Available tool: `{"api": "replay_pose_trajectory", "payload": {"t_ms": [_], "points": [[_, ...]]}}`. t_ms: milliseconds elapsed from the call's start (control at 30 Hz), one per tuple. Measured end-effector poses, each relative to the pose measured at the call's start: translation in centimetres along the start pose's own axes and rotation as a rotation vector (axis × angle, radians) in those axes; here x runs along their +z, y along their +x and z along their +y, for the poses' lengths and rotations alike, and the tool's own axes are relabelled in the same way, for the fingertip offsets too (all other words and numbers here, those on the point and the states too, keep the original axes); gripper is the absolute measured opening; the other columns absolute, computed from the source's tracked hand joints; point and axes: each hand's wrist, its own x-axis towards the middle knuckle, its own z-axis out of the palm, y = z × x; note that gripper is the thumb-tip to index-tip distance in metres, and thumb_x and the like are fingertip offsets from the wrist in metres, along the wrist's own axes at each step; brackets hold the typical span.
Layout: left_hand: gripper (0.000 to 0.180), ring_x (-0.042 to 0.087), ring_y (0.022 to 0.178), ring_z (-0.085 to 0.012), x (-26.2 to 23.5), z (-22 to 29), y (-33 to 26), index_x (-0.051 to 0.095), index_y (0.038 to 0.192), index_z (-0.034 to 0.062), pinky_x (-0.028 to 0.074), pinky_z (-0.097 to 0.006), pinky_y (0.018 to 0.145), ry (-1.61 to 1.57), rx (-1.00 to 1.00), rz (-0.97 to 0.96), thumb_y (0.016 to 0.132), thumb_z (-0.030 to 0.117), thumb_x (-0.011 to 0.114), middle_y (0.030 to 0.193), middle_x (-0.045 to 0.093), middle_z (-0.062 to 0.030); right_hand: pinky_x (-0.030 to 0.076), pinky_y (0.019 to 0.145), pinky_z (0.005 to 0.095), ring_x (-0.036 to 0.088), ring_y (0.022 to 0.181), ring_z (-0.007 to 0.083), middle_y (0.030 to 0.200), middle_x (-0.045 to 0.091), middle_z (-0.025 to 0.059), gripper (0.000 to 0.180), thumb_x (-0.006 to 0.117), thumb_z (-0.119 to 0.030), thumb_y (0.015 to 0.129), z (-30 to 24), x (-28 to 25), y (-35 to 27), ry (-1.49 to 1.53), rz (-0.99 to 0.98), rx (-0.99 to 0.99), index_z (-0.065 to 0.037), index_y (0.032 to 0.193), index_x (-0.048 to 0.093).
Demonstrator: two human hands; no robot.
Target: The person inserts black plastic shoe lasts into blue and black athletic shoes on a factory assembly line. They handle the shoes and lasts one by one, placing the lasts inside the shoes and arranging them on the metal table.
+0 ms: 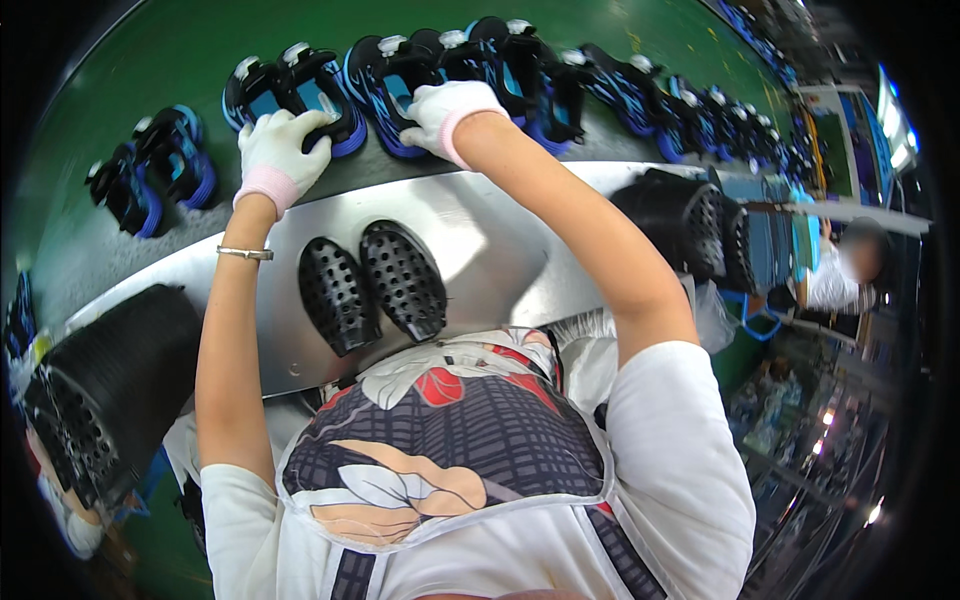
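My left hand (283, 152), in a white glove with a pink cuff, is closed at the near edge of a black and blue sandal (333, 82); part of its grip is hidden. Beside it stands another such sandal (252, 92). My right hand (447, 118), gloved the same way, has its fingers bent against the inner side of a third sandal (376, 78). Between my forearms, two black shoe-shaped plastic inserts full of round holes (403, 275) lie side by side on a metal tabletop (480, 225).
More sandals (640, 95) line the green surface (215, 45) toward the right, with a pair (165, 160) at left. Nested stacks of black inserts stand at the left (125, 370) and right (680, 220) of the metal top. A person (840, 270) is farther off at right.
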Motion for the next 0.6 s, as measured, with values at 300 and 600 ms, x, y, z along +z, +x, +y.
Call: {"api": "replay_pose_trajectory", "payload": {"t_ms": [300, 600], "points": [[0.034, 0.056, 0.1, -0.0323, 1.3, 0.8, 0.5, 0.064, 0.115, 0.0236, 0.039, -0.046, 0.095, -0.103, 0.045, -0.138, 0.083, 0.035, 0.058, 0.094, 0.062, -0.0126, 0.048, 0.084, 0.0406, 0.059, 0.097, 0.0311, 0.096, 0.063, 0.014, 0.026, 0.057, -0.031, 0.088, 6.1, -1.5, -17.1, 0.303, 0.47, 0.239, -0.008, 0.098, 0.066], [0.044, 0.055, 0.111, -0.0313, -0.8, -0.7, -3.7, 0.057, 0.126, 0.012, 0.045, -0.036, 0.094, -0.291, -0.025, 0.017, 0.086, 0.029, 0.06, 0.122, 0.057, -0.0161, 0.051, 0.083, 0.0332, 0.062, 0.092, 0.0248, 0.114, 0.056, 0.0138, 0.051, 0.071, -0.021, 0.078, 11.4, 0.5, -31.7, 0.355, 0.408, 0.685, -0.005, 0.124, 0.054]]}}
